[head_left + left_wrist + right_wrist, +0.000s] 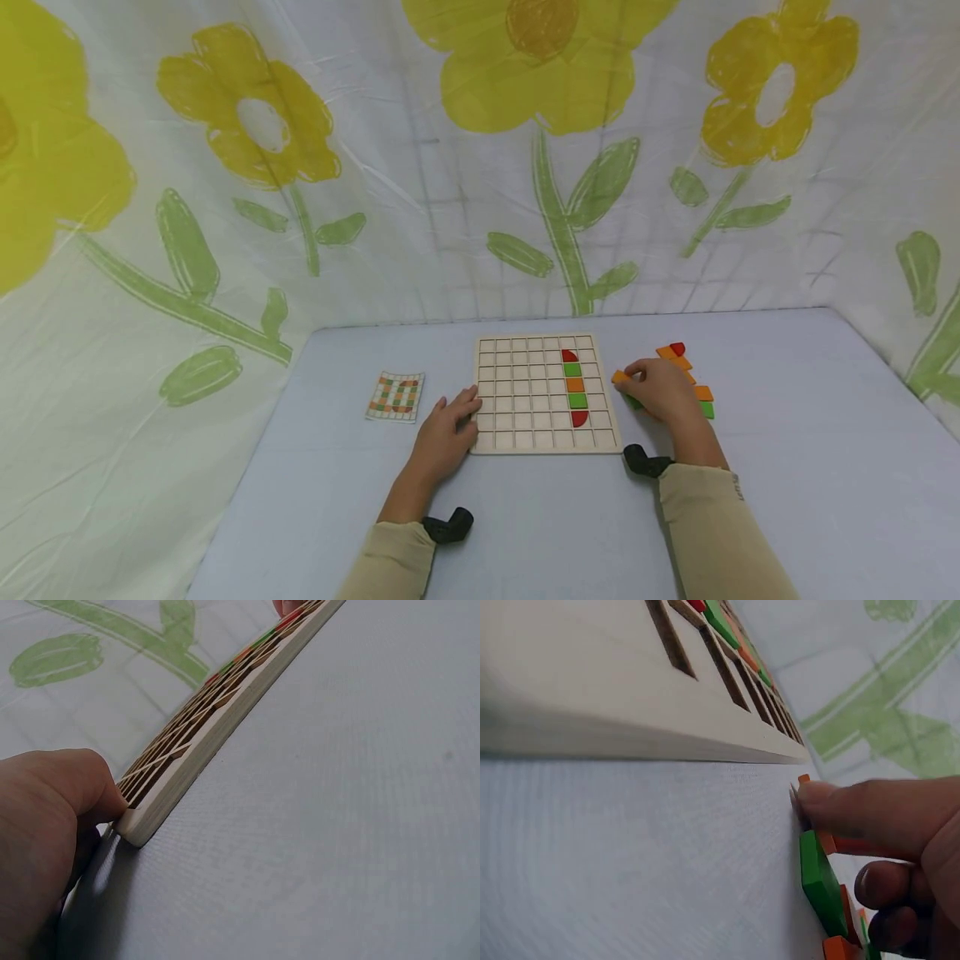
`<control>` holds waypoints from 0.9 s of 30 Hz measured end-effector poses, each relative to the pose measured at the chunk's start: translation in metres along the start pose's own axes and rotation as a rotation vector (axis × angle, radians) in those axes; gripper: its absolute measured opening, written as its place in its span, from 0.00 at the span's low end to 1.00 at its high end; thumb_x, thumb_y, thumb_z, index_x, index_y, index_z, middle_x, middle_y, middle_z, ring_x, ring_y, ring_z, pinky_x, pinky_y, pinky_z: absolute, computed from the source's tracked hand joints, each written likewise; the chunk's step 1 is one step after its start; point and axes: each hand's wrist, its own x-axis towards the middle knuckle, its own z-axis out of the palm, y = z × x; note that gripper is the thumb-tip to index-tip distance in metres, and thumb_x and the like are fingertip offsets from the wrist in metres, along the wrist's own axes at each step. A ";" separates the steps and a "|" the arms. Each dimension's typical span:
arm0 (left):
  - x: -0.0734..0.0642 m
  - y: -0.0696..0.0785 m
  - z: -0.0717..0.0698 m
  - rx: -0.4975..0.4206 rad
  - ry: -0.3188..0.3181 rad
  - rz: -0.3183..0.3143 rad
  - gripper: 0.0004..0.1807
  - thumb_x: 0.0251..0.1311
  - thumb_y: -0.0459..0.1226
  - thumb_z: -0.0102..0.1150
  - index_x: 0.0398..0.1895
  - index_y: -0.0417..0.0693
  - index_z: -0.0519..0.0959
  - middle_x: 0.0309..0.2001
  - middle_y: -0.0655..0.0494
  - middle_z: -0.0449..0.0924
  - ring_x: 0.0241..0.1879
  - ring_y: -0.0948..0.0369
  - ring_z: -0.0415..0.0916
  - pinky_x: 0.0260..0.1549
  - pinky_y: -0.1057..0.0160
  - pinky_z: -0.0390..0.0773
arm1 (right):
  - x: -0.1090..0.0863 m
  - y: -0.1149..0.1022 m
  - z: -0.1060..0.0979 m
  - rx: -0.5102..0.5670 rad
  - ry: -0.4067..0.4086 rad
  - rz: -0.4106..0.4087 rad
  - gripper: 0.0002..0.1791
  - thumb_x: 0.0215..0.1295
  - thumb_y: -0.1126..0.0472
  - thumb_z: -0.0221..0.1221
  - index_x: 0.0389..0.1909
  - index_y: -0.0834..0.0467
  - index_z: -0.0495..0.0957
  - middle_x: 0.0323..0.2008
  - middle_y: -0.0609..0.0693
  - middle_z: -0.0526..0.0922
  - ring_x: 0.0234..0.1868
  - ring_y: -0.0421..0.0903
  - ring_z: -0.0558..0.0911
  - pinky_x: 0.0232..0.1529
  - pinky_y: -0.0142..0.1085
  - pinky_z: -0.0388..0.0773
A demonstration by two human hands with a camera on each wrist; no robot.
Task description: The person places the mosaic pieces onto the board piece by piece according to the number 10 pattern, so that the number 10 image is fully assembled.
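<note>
A wooden grid board (513,340) lies flat on the table. One column of it holds a red quarter-round tile (570,356), green tiles (577,401), an orange tile (575,384) and another red rounded tile (580,418). My left hand (444,433) rests at the board's left edge, fingers extended onto the rim; the left wrist view shows the thumb at the near corner. Right of the board, my right hand (663,392) pinches an orange tile (619,377) between thumb and forefinger. Beneath that hand a green tile (821,889) shows among the loose pieces, partly hidden.
More loose tiles surround the right hand: an orange one (703,392), a green one (707,409) and a red rounded one (677,349). Left of the board lies a small pattern card (395,397). A flower-printed curtain (390,208) hangs behind the table.
</note>
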 end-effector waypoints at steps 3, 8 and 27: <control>0.000 0.001 0.000 -0.002 -0.002 -0.008 0.22 0.65 0.36 0.54 0.63 0.44 0.76 0.71 0.60 0.66 0.72 0.59 0.62 0.77 0.52 0.49 | -0.002 -0.004 -0.002 0.021 -0.010 -0.023 0.26 0.62 0.44 0.63 0.54 0.59 0.81 0.41 0.57 0.79 0.35 0.50 0.75 0.28 0.35 0.73; 0.000 0.001 0.000 -0.006 -0.005 -0.014 0.22 0.65 0.36 0.54 0.63 0.45 0.76 0.71 0.61 0.66 0.72 0.60 0.61 0.77 0.52 0.49 | -0.004 -0.022 0.001 0.075 -0.085 -0.139 0.22 0.58 0.44 0.66 0.48 0.55 0.84 0.29 0.51 0.74 0.31 0.47 0.71 0.25 0.34 0.67; 0.000 0.001 -0.001 0.007 -0.018 -0.021 0.22 0.66 0.37 0.53 0.63 0.45 0.76 0.72 0.61 0.65 0.72 0.59 0.61 0.77 0.52 0.49 | -0.019 -0.061 0.031 0.025 -0.279 -0.385 0.11 0.51 0.56 0.71 0.35 0.52 0.83 0.25 0.46 0.76 0.28 0.43 0.73 0.29 0.34 0.71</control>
